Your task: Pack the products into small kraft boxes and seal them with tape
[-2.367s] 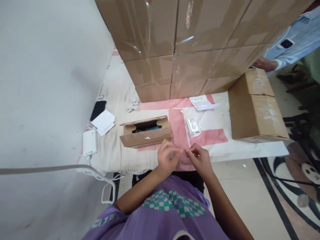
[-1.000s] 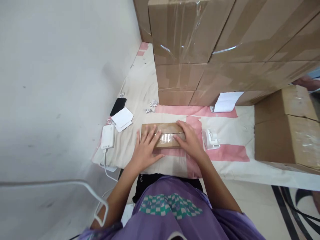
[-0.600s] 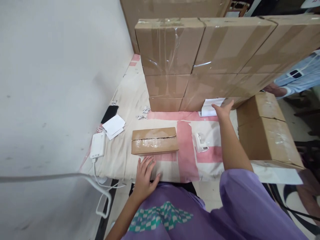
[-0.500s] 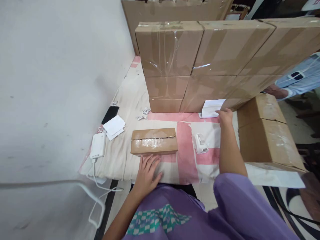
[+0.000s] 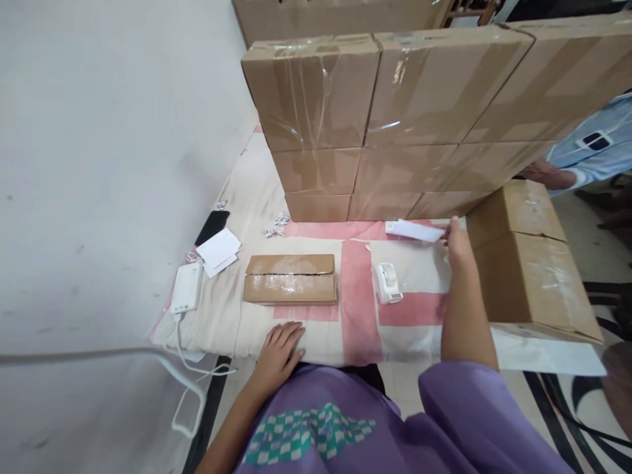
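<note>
A small cardboard box (image 5: pixel 290 280), closed and taped across its top, lies on the cream and pink cloth (image 5: pixel 355 316). My left hand (image 5: pixel 278 352) rests flat on the cloth just in front of that box, fingers spread. My right hand (image 5: pixel 458 238) reaches far right and pinches a white sheet of paper (image 5: pixel 413 230), holding it just above the cloth near the stacked boxes. A white tape dispenser (image 5: pixel 386 284) sits between the small box and my right arm.
A wall of large taped cartons (image 5: pixel 395 118) stands behind the cloth, with another carton (image 5: pixel 528 257) at the right. A white power adapter (image 5: pixel 186 288), white cards (image 5: pixel 218 251) and a black phone (image 5: pixel 212 226) lie at left. Another person's sleeve (image 5: pixel 587 148) shows at the far right.
Both hands left the taped box. My right hand reached to the white sheet by the cartons and pulled it off them toward me. My left hand settled on the cloth.
</note>
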A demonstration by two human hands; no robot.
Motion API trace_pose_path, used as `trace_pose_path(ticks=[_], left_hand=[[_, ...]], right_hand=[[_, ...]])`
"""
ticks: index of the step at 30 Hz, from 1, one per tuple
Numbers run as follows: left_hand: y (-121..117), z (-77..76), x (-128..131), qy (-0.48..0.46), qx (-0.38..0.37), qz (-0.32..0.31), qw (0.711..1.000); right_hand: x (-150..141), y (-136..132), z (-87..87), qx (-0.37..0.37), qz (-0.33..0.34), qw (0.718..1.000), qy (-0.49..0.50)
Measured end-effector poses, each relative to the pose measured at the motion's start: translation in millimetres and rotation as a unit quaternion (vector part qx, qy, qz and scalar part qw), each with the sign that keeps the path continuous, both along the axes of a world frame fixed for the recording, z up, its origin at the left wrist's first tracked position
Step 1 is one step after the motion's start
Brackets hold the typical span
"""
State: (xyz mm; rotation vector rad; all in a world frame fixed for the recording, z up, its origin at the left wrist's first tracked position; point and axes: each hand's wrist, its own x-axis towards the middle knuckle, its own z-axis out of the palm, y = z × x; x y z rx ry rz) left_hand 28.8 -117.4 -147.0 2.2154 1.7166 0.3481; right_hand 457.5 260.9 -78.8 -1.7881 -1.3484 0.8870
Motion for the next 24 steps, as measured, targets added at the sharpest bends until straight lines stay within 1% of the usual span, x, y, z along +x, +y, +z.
trace_pose_path(ticks=[2,4,6,8,10,12,15,18,21,24], left_hand=[[-2.9,-11.1,-0.2,-0.002,0.012,0.014,1.000],[-3.9,-16.8,-1.0,-0.005,0.016,0.020,1.000],[-2.6,-16.2,-2.9,-0.006,0.011,0.016,1.000],[0.4,-11.2,-5.1,-0.004,0.002,0.006,1.000],[3.6,-5.3,-6.1,0.002,0.001,-0.002,1.000],[5.5,-1.4,-5.3,0.010,0.011,-0.005,1.000],[5.8,-1.3,-1.7,0.021,0.029,0.006,0.999],[4.7,-4.2,2.3,0.027,0.033,0.018,0.999],[4.1,-5.4,5.0,0.029,0.035,0.023,0.999],[3.9,-4.8,5.6,0.027,0.034,0.023,0.999]], right_hand=[[9.8,-24.6,-4.9,-0.029,0.095,0.994,-0.055],[14.3,-42.9,-11.3,-0.047,0.173,0.977,-0.117],[11.5,-48.1,-16.8,-0.039,0.210,0.960,-0.183],[2.2,-39.9,-21.1,-0.012,0.214,0.946,-0.244],[-11.2,-24.0,-24.1,0.014,0.217,0.932,-0.289],[-25.9,-7.7,-25.9,0.025,0.239,0.916,-0.321],[-46.1,8.5,-26.7,0.029,0.283,0.890,-0.357],[-62.8,15.4,-27.1,0.040,0.312,0.871,-0.377],[-77.7,19.0,-29.6,0.042,0.335,0.865,-0.373],[-89.6,21.4,-34.7,0.043,0.321,0.873,-0.365]])
